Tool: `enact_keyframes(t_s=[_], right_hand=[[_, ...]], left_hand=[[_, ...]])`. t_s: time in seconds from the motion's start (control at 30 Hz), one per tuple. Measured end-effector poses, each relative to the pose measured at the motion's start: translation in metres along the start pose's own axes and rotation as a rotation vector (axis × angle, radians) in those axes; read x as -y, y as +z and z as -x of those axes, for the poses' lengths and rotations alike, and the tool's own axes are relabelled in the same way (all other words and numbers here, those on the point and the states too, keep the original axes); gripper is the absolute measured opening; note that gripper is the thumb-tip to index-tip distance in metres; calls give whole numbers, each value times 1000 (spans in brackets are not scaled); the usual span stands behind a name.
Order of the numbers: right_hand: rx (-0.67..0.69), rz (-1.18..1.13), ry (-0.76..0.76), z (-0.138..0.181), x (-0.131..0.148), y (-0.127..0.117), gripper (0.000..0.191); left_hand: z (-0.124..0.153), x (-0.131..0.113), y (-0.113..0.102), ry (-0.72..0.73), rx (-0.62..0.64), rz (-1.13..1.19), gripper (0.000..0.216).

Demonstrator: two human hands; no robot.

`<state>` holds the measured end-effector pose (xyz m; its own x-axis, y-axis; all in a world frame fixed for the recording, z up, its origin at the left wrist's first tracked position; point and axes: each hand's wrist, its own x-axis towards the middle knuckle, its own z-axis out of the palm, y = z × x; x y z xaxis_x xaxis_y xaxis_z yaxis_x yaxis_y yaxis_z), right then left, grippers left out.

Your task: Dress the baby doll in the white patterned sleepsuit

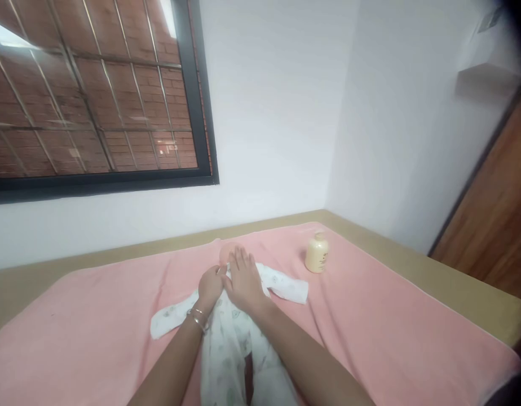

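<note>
A doll in a white printed baby garment (230, 344) lies on a pink towel (370, 316), its sleeves spread to both sides. The doll's head (225, 252) shows just past my fingers. My left hand (210, 286), with a bracelet at the wrist, is closed in a pinch at the garment's neckline. My right hand (243, 279) lies flat on the doll's chest, fingers stretched toward the head and touching my left hand.
A cream lotion bottle (317, 254) stands on the towel to the right of the doll. The towel covers a tan mattress (455, 276) set against white walls. A barred window (95, 96) is at upper left, a wooden door (497, 214) at right.
</note>
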<state>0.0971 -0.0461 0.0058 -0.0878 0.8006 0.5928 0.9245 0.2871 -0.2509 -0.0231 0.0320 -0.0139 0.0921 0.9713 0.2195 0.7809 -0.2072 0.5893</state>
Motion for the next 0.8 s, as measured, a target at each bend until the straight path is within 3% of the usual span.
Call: enact_keyframes(t_s=[0.07, 0.17, 0.33, 0.47, 0.6, 0.73, 0.8], right_hand=[[55, -23, -7, 1, -1, 4, 48], [-17, -12, 62, 2, -3, 8, 54], [22, -40, -64, 5, -2, 3, 48], [-89, -28, 27, 7, -1, -4, 62], [80, -63, -100, 8, 1, -10, 49], [40, -57, -50, 10, 2, -13, 55], [115, -67, -112, 11, 3, -14, 57]], left_hand=[[0, 0, 1, 3, -9, -9, 42], [0, -1, 1, -6, -18, 4, 43], [-2, 0, 3, -1, -18, -4, 38], [-3, 2, 4, -1, -16, 13, 38], [-3, 5, 4, 42, -31, 8, 33], [-4, 7, 5, 50, -33, 47, 34], [-6, 8, 5, 44, -37, 26, 32]])
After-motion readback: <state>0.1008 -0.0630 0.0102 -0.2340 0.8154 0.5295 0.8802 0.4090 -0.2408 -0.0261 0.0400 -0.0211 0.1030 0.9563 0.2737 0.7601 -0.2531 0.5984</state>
